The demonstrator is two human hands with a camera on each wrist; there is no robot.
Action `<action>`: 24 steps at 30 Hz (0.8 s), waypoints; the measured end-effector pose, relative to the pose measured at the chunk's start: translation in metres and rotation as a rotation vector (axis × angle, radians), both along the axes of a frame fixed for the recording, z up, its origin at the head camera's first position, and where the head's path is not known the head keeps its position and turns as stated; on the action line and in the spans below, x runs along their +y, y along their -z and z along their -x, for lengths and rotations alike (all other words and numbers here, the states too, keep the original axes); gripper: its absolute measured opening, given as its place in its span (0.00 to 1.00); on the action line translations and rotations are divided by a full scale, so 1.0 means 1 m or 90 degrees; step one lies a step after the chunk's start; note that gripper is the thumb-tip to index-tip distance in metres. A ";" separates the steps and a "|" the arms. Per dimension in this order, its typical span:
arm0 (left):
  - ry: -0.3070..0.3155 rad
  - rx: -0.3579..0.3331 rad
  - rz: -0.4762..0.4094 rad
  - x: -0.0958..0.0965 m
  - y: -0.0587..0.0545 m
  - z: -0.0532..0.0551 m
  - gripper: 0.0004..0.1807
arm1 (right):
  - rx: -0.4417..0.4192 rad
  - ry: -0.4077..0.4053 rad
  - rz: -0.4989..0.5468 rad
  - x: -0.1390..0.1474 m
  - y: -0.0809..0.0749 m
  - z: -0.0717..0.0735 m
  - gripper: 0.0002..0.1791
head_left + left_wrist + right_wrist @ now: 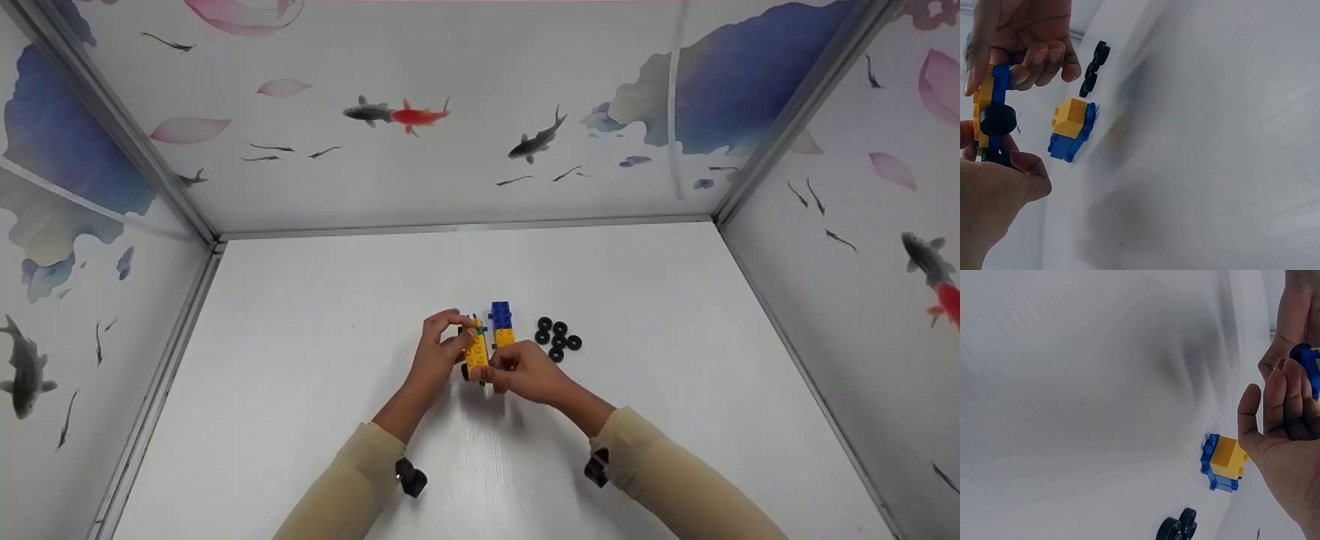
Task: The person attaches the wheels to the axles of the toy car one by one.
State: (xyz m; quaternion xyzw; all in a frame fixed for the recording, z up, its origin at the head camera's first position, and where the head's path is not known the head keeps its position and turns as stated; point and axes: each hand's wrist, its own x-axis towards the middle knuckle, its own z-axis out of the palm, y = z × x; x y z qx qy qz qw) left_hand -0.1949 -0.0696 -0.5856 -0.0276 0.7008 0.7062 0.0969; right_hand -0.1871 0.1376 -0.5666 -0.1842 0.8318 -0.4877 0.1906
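Above the table, a toy car (477, 354) of yellow and blue building blocks is held between both hands. My left hand (436, 351) grips its far end, fingers and thumb around the blocks. With thumb and fingers, my right hand (536, 371) pinches the near end. A black wheel (998, 120) shows on the car's side in the left wrist view; another dark wheel is partly covered by the left fingers. A second block car (501, 315), blue and yellow without black wheels, stands on the table just beyond the right hand. In the right wrist view, fingers hide most of the held car.
Several loose black wheels (559, 341) lie on the white table (300, 360) right of the second car. Printed panels wall the table at the back (465, 172) and both sides.
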 end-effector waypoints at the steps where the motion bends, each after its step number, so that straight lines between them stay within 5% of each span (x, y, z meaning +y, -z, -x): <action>1: 0.002 -0.002 -0.003 0.000 0.000 0.000 0.11 | 0.002 0.002 0.008 0.000 0.001 0.000 0.27; 13: 0.018 -0.018 -0.038 0.001 -0.002 -0.002 0.17 | -0.008 0.015 0.060 0.001 0.001 0.000 0.26; 24: 0.103 -0.031 -0.022 -0.002 0.000 -0.006 0.21 | 0.022 0.021 0.054 0.004 0.003 0.003 0.25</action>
